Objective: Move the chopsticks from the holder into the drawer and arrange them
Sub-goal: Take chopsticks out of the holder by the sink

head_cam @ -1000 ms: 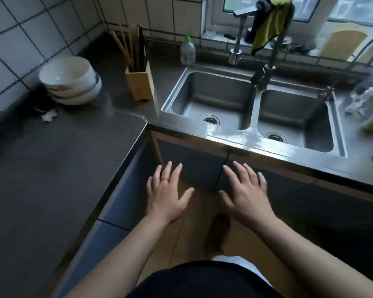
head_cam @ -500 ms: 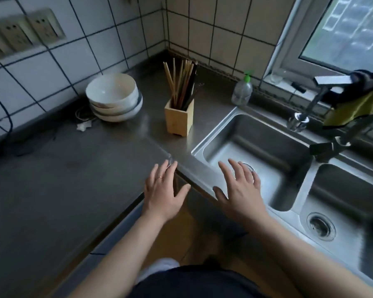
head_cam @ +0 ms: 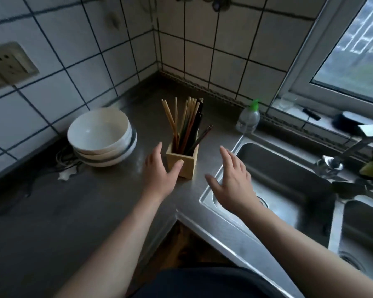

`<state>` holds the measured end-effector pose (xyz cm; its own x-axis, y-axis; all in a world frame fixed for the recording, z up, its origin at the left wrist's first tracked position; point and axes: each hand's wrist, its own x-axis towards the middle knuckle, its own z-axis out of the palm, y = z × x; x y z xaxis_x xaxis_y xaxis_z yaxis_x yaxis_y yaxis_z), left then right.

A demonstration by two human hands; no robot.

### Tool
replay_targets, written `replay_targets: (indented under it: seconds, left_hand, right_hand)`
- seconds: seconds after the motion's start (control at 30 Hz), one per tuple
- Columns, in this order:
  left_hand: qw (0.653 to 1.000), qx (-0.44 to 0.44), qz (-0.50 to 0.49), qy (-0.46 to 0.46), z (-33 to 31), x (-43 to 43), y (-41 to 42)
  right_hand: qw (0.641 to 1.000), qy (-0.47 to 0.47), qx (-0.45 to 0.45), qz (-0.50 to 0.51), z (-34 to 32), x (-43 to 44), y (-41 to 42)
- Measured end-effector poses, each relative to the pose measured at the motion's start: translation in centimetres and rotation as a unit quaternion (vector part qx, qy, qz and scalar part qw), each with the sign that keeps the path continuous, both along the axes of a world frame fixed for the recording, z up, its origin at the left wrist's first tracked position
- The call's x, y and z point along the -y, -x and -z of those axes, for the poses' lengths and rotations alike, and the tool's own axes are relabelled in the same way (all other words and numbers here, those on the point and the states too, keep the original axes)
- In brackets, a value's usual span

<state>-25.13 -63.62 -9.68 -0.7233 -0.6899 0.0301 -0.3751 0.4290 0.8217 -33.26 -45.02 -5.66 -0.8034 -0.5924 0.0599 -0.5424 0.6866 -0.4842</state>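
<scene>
A square wooden holder [head_cam: 184, 163] stands on the steel counter near the corner, with several chopsticks [head_cam: 186, 123] upright in it, light and dark ones mixed. My left hand [head_cam: 159, 171] is open just left of the holder, thumb tip touching its front face. My right hand [head_cam: 232, 179] is open to the holder's right, a short gap away, over the sink's edge. Neither hand holds anything. No drawer is in view.
A stack of white bowls [head_cam: 101, 136] sits left of the holder by the tiled wall. A soap bottle [head_cam: 248, 118] stands behind the double sink [head_cam: 289, 179]. The faucet [head_cam: 353, 147] and a yellow cloth are at far right. Counter [head_cam: 52, 211] stretches left.
Both open hands have risen from in front of the cabinets up over the counter and now flank the holder. My view has moved closer and tilted up toward the corner.
</scene>
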Motion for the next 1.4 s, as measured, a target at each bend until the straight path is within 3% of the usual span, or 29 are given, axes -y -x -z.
replay_targets:
  seconds: [0.13, 0.23, 0.37, 0.6, 0.97, 1.23, 1.4]
  left_hand:
    - [0.997, 0.031, -0.034, -0.057, 0.1, 1.6, 1.2]
    - [0.992, 0.037, -0.018, -0.122, 0.0, 4.0, 3.8]
    - [0.981, 0.030, 0.062, -0.179, -0.2, 6.1, 7.2]
    - [0.957, -0.007, 0.152, -0.247, -0.3, 7.3, 9.4]
    - [0.925, -0.029, 0.181, -0.332, 0.0, 7.1, 9.4]
    - [0.928, -0.027, 0.166, -0.333, 0.1, 7.1, 10.1]
    - [0.957, -0.038, 0.102, -0.268, 0.5, 6.2, 9.8]
  right_hand:
    - [0.986, 0.099, 0.132, 0.012, 0.2, 2.2, 0.4]
    - [0.943, 0.175, 0.274, 0.075, 0.5, 5.0, 1.8]
    - [0.892, 0.261, 0.341, 0.144, 0.9, 8.0, 4.0]
    - [0.855, 0.353, 0.325, 0.196, 0.6, 11.2, 5.8]
    - [0.863, 0.365, 0.288, 0.199, 1.1, 12.5, 5.8]
    - [0.821, 0.411, 0.312, 0.244, 1.5, 12.5, 4.9]
    - [0.796, 0.446, 0.317, 0.258, 1.3, 12.7, 4.1]
